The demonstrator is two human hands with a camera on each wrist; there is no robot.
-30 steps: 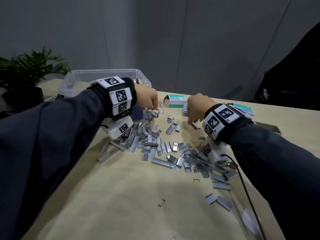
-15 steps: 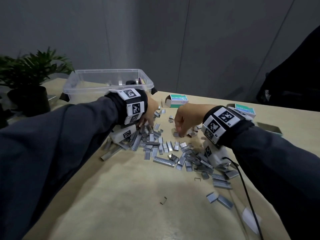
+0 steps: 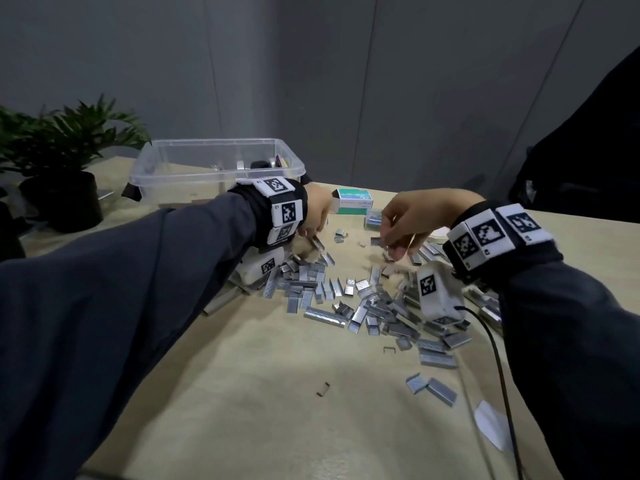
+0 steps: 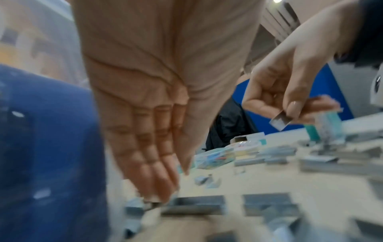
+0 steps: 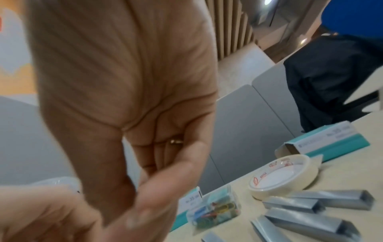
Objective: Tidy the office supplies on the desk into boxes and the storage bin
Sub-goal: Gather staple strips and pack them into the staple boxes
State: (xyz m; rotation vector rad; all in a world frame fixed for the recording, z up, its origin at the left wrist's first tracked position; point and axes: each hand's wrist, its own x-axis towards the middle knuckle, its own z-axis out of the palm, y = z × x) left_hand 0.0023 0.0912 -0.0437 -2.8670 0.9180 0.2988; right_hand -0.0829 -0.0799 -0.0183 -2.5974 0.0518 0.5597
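Note:
A heap of silver staple strips is strewn over the beige desk. My left hand reaches down at the heap's far left; its straight fingers touch the strips, with the thumb apart. My right hand hovers just above the heap's far side. It pinches a short staple strip between thumb and fingers. An open green staple box lies beyond both hands. The clear storage bin stands at the back left with a few items inside.
A small clear box of coloured paper clips and a tape roll lie near my right hand, with a second green staple box behind them. A potted plant stands far left. A black cable trails from my right wrist.
Both hands came down from near the green box onto the staple heap. My right hand has since risen slightly with a short staple strip pinched in it.

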